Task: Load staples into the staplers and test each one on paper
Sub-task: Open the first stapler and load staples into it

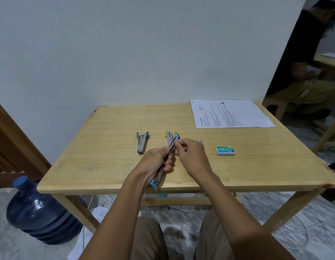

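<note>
My left hand (157, 160) grips a blue-trimmed stapler (157, 182), swung open and held above the wooden table (99, 147). My right hand (191, 154) has its fingertips pinched at the stapler's metal channel; what it pinches is too small to tell. A green-trimmed stapler (141, 142) lies open on the table to the left. A yellow-trimmed stapler (169, 136) lies just behind my hands, partly hidden. A green staple box (225, 150) sits to the right. Printed paper (231, 113) lies at the far right corner.
A white wall stands right behind the table. A large blue water jug (39, 212) stands on the floor at the left. Loose papers and cables lie under the table. Another person sits at the far right by a second table.
</note>
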Tool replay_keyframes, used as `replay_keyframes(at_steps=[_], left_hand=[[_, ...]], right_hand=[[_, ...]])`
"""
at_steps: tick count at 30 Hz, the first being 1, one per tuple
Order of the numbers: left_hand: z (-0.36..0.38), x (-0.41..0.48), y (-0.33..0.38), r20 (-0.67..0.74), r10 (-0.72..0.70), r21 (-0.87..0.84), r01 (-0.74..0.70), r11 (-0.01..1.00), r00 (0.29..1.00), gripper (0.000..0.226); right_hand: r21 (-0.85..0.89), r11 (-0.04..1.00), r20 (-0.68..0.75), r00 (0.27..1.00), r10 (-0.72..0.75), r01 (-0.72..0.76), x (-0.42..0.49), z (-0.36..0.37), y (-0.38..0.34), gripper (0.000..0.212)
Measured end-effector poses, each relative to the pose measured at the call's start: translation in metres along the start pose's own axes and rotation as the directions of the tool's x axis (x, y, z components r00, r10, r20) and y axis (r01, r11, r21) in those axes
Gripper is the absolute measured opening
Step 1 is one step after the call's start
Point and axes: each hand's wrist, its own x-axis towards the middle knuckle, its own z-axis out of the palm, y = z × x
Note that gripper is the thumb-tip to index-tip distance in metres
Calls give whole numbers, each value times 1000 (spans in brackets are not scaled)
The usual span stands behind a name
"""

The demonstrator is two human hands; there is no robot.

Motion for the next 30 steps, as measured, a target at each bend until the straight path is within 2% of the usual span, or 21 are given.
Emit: replay_keyframes(at_steps=[3,8,13,17,20,23,26,28,30], left_hand=[[0,1,-1,2,7,-2,-7,1000,1000,43],[0,1,0,-27,17,-15,-17,1000,999,44],[3,-2,3,-23,-1,-92,-1,996,1000,32],[2,-3,5,6,-28,-122,28,992,1000,29],[3,1,10,-97,-17,-196,-2,981,995,25],[12,4,24,-201,45,-334,-111,936,979,21],[22,5,39,-261,104,-425,-210,880,960,26],[23,7,43,-293,132,-451,-258,854,947,25],[22,9,45,-317,153,-446,-290,847,936,23]], right_hand=[[25,999,-59,998,36,-35,1,1,0,12],[111,992,-65,995,74,-66,5,3,0,10],[180,982,-55,996,64,-53,3,-4,7,9],[131,991,20,999,-32,29,-5,-16,7,8],[115,985,173,974,-148,129,-11,-21,5,11],[121,964,295,918,-264,238,-13,-26,1,37],[86,949,396,863,-313,304,-12,-30,0,67],[40,939,405,853,-328,342,-14,-31,0,64],[85,927,347,861,-371,365,-19,-31,-1,43]])
